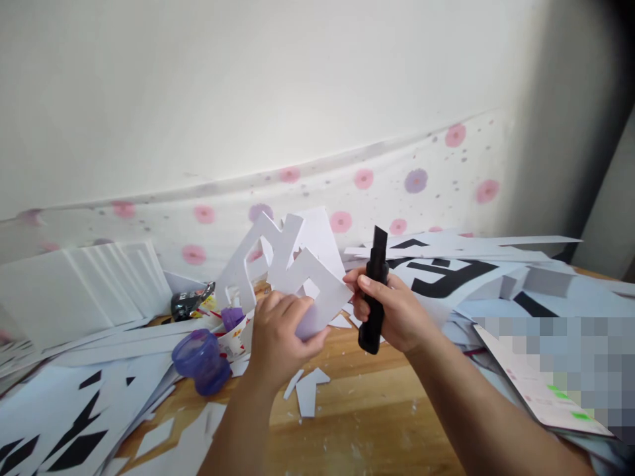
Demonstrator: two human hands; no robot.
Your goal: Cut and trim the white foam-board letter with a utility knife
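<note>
One cutout [317, 274], left hand [278, 337]; knife [377, 268], right hand [399, 316]; open tabletop [370, 406] below.

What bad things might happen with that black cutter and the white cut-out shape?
1. The black cutter in the right hand is right beside the left hand, which holds the white cut-out. A slip might nick those fingers.
2. The cut-out has thin arms, so a hard squeeze or a tug might bend or tear one.
3. The purple cup sits close to the left arm and might get bumped.
</note>
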